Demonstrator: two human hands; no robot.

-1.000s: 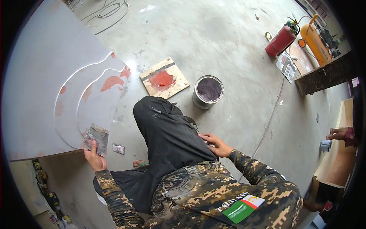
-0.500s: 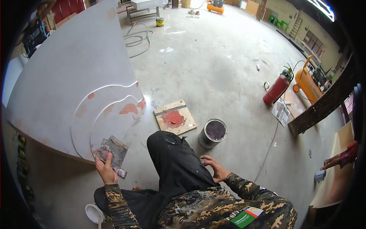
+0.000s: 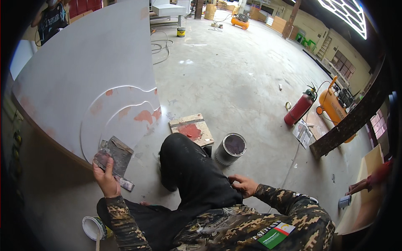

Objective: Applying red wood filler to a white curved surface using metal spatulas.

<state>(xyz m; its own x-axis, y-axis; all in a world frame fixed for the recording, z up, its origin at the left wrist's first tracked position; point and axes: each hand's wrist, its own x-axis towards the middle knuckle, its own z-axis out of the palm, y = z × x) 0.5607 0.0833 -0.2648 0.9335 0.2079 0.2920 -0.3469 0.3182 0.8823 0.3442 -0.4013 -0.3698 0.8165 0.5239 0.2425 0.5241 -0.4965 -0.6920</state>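
Observation:
My left hand is closed round a flat, squarish grey putty spreader, smeared with dried filler. A small stained block sticks out beside it; whether it is part of the spreader is unclear. Just behind them stands a large pale grey curved panel with raised curved lines and reddish filler patches. On my thigh rests my right hand, holding nothing visible, its fingers loosely bent and apart. Ahead of my raised knee lie a board with red putty on it and an uncovered metal can of dark contents.
Low at the left is a white tub with a stick. To the right are a red fire extinguisher, an orange compressor and a slanted dark beam. Another person's arm shows beside a small can.
My view has tilted up slightly. My left hand has turned the spreader a little, still gripping it. My right hand has come down from beside the knee onto my thigh.

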